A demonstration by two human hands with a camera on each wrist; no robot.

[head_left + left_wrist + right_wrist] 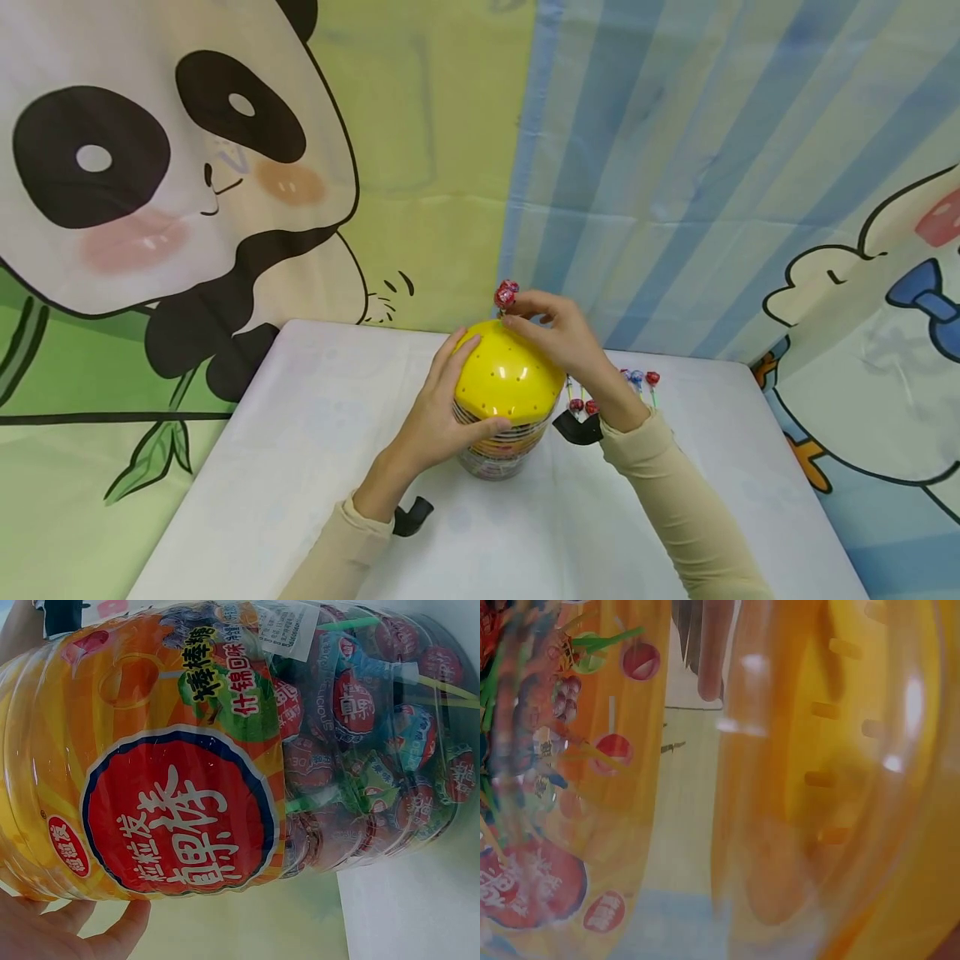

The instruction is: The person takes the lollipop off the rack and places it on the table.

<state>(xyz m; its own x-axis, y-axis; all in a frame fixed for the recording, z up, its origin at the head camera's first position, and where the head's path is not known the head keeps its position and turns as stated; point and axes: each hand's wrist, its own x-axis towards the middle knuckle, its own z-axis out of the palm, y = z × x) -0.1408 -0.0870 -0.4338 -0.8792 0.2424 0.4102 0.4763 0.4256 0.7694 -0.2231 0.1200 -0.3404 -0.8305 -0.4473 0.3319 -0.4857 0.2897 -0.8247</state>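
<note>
A clear plastic jar point(493, 467) stands upright on the table, topped by a domed yellow lid point(510, 379) dotted with small holes. My left hand point(431, 425) grips it around the lid, thumb in front and fingers along the far left side. At the lid's far edge, my right hand point(558, 337) pinches a lollipop point(506, 293) with a red wrapper, its head pointing up; whether its stick sits in a hole is hidden. Wrapped lollipops point(405, 735) fill the jar beyond its orange label point(150, 682) in the left wrist view. The right wrist view shows the jar wall close up.
Several loose lollipops point(652, 379) lie on the white table point(330, 400) right of the jar, partly behind the right forearm. Black wrist-camera mounts point(412, 517) hang at both wrists. A printed cloth with a panda point(210, 192) rises behind the table.
</note>
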